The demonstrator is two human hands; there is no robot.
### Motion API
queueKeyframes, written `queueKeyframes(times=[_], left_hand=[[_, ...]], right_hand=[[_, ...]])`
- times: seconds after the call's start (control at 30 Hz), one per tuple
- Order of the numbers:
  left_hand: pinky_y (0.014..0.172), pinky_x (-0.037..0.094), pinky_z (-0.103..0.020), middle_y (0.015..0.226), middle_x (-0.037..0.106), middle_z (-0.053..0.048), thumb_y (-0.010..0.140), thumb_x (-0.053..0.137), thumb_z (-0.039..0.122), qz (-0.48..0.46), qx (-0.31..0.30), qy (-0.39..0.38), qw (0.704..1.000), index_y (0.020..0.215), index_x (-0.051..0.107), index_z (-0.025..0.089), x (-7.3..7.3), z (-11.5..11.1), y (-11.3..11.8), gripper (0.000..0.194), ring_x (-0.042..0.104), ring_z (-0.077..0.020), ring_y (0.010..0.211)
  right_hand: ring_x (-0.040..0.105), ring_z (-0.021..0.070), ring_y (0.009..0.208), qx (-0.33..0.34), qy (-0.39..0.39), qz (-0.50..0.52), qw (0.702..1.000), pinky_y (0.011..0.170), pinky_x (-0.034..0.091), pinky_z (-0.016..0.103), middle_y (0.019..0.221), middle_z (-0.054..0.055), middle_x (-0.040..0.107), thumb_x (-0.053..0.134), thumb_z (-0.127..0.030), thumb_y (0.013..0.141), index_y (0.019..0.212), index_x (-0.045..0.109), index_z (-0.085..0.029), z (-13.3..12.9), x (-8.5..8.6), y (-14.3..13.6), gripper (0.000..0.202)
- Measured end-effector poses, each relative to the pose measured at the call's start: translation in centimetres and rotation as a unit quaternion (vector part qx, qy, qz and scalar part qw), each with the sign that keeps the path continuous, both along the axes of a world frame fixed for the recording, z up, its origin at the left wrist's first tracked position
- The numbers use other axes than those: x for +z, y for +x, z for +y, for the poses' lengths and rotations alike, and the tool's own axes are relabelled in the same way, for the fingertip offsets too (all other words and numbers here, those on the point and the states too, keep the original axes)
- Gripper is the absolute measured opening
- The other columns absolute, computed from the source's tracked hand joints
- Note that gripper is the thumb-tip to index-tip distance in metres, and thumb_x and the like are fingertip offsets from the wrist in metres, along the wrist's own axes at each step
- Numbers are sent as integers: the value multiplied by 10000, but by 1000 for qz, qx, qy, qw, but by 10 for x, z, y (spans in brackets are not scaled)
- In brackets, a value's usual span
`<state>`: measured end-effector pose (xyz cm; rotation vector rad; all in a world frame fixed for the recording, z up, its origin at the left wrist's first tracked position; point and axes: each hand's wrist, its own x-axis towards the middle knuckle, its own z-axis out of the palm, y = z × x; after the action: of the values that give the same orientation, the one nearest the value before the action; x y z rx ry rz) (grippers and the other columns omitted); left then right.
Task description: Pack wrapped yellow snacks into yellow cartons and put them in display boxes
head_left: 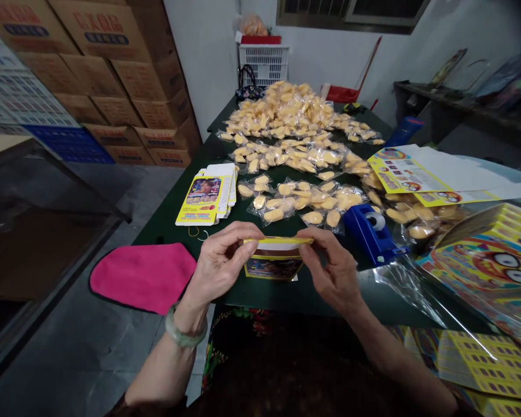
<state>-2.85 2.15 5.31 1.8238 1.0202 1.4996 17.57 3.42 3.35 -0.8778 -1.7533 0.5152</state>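
A small yellow printed box (273,267) is held between both hands over the front edge of the dark green table (173,200). My left hand (226,260) pinches its upper left corner between thumb and fingers. At the upper right corner, my right hand (332,266) grips it the same way. The top of the box looks open, with a pale inner surface showing. Beyond the hands lie many clear-wrapped yellow pieces (304,200), heaped higher at the back. Flat printed cartons (202,200) are stacked to the left.
A blue tape dispenser (371,234) stands right of the hands. Pink cloth (143,275) overhangs the table's left edge. Printed sheets (417,168), filled-looking display boxes (490,260) and clear plastic film (412,289) are at the right. Brown cartons (143,81) are stacked back left.
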Motion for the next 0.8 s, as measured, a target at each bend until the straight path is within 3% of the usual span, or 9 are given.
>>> queueKeyframes(times=[0.1,0.23,0.33,0.43,0.63,0.8], left_hand=[[665,507,-255,921,667,-69,837,623,212,-7,-19,5,1000,890,722,197,-5,3,-3,114,631,-156,831],[728,534,-314,1020,616,-77,837,613,181,-89,-74,-3,993,944,721,227,-27,8,-1,159,626,-185,912],[809,533,-401,1056,599,-85,865,567,195,-138,-87,34,986,986,713,239,-42,12,3,194,624,-225,984],[820,538,-420,1075,601,-94,858,577,228,-129,-65,83,986,986,707,228,-48,15,10,182,631,-237,995],[713,543,-267,975,646,-61,726,708,100,-60,57,170,982,898,671,203,-45,19,20,203,637,-155,880],[690,528,-250,965,646,-55,693,749,116,19,60,171,983,1002,642,211,-45,17,20,341,635,-155,872]], right_hand=[[622,131,791,-18,69,6,997,688,511,241,889,30,652,500,-100,874,1007,586,-218,-1,-8,-6,198],[620,181,950,7,123,44,991,793,525,340,1026,89,630,459,-76,879,1071,585,-215,6,-25,-10,268],[615,207,993,10,165,68,984,815,525,401,1096,118,613,433,-112,896,1123,569,-221,12,-39,-13,287],[602,240,1056,1,174,75,982,850,521,453,1157,130,596,469,-182,895,1144,547,-235,17,-50,-15,266],[587,219,1065,-3,146,101,984,860,518,425,1146,99,576,498,-144,878,1135,506,-261,19,-58,-22,282],[561,225,1080,-18,95,147,984,878,514,416,1186,117,521,517,-194,883,1271,382,-262,15,-64,-32,416]])
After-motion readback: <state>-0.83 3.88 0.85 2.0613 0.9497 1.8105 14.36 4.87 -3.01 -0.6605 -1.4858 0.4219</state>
